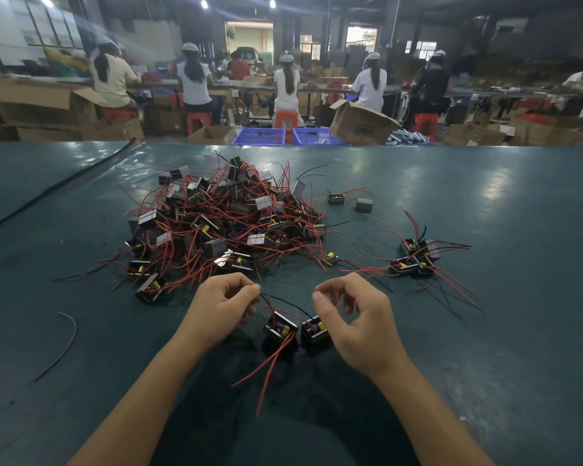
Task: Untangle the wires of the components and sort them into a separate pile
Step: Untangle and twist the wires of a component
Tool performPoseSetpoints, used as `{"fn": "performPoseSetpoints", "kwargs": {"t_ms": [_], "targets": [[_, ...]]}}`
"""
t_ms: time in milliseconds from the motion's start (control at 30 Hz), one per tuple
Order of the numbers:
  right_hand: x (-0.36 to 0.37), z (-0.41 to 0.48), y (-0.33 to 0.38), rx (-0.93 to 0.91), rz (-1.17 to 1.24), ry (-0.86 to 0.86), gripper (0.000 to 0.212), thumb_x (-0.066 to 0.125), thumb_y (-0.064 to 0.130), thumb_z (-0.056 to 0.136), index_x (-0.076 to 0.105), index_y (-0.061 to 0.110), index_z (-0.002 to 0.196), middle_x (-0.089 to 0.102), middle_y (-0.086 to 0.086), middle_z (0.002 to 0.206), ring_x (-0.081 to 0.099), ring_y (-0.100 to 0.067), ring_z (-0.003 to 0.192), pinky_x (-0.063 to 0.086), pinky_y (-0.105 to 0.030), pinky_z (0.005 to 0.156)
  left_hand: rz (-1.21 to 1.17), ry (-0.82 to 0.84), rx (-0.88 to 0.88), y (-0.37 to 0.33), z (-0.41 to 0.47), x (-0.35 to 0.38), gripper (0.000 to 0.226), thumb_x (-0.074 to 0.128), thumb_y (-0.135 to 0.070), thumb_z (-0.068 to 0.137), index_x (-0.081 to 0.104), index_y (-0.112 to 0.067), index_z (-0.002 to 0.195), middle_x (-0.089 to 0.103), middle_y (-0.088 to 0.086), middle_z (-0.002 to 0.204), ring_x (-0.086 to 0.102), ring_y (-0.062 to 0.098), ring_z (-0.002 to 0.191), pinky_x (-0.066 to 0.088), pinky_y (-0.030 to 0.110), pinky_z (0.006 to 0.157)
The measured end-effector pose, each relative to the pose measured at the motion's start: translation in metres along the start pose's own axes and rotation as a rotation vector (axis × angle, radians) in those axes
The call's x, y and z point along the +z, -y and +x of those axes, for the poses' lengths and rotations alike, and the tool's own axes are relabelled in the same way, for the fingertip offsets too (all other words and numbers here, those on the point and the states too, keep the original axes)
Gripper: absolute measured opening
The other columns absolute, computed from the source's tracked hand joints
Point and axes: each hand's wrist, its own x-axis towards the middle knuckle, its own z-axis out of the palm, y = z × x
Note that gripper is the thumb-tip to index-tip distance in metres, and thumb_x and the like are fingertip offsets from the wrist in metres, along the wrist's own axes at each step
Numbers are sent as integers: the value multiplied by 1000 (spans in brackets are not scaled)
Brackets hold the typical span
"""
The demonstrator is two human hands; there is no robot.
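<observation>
Head view: one camera looks down past both forearms onto a dark green table [485, 331].
Left hand [223, 304]: the fingers are curled in, and thumb and forefinger pinch the end of a black wire [293, 304] at the hand's right edge.
Black wire: it arcs from that pinch rightward and down to the right component [314, 329].
Right hand [360, 327]: the fingers are curled, with forefinger and thumb bent toward each other and their tips close. A thin red strand shows inside the curl, but I cannot tell whether it is gripped.
Left component [281, 327]: a small black block with yellow and purple parts sits low between the two hands, below the left fingertips. No finger touches it.
Right component: it is just beside the left one and near the base of the right thumb. Contact cannot be told.
Red wires [270, 368]: they trail from the left component toward the viewer, between the forearms.
Tangled pile [223, 220]: a heap of components and red wires lies beyond the left hand, its near edge just past the knuckles.
Sorted pile [416, 257]: a few components lie beyond and right of the right hand, well apart from the heap.
Stray components [335, 198]: two sit by the heap's far right side.
Loose wire [66, 344]: it lies alone, left of the left forearm.
Background: workers [286, 85] sit at benches, with cardboard boxes [360, 124] and blue crates [258, 136] on the floor.
</observation>
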Motion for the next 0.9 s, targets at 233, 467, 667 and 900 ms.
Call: {"fn": "performPoseSetpoints", "kwargs": {"t_ms": [233,467,667,900], "targets": [[1,-1,-13,273,-178,-84,13,62,30,90,61,30,77,63,15,75,57,-4,71,47,-28,64,20,-4,-72,8,5,-3,23,63,-20,94,69,-15,73,69,1,61,60,8,50,44,18,50],[1,1,-8,224,-172,-134,19,64,32,91,63,28,73,63,14,69,59,-5,67,47,-28,62,-20,25,-85,6,5,0,18,61,-27,95,71,-20,82,73,-1,69,64,9,52,45,16,45],[12,-9,14,-159,-199,68,7,69,25,86,73,20,85,66,13,75,59,-6,64,49,-26,54,-81,73,-59,2,3,1,30,61,-48,85,65,-23,103,75,1,74,69,16,57,46,18,47],[22,-13,16,-195,-444,177,18,69,15,86,74,23,100,71,12,92,68,-18,73,54,-35,52,94,63,135,7,1,-1,22,83,-31,73,71,-31,92,73,-11,79,69,7,71,56,23,68]]}}
